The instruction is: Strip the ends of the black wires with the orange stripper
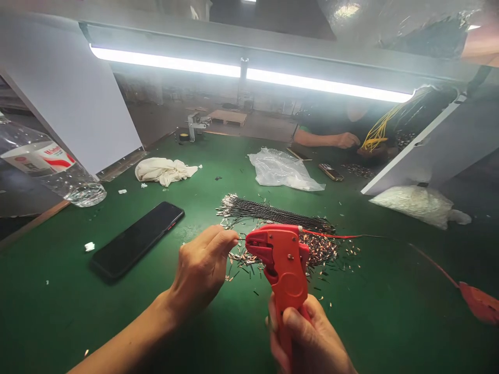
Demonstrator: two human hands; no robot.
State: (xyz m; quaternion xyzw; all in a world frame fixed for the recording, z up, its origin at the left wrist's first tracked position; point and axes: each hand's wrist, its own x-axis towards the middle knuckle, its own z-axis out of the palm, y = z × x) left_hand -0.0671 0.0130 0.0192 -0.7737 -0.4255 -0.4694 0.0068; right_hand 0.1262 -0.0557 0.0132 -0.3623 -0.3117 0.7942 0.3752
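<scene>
My right hand is wrapped round the handle of a red wire stripper, whose jaws point left. Just left of the jaws, my left hand pinches a thin black wire between thumb and forefinger. The wire's end is at the jaw opening; how far it reaches in, I cannot tell. Behind the tool lies a bundle of black wires with metal tips at the left end. A heap of cut insulation and copper scraps spreads under and around the stripper, partly hidden by it.
On the green table lie a black phone, a white cloth, a clear plastic bag and a tied bag. A water bottle is at left. Across the table, a co-worker's hand is near yellow wires.
</scene>
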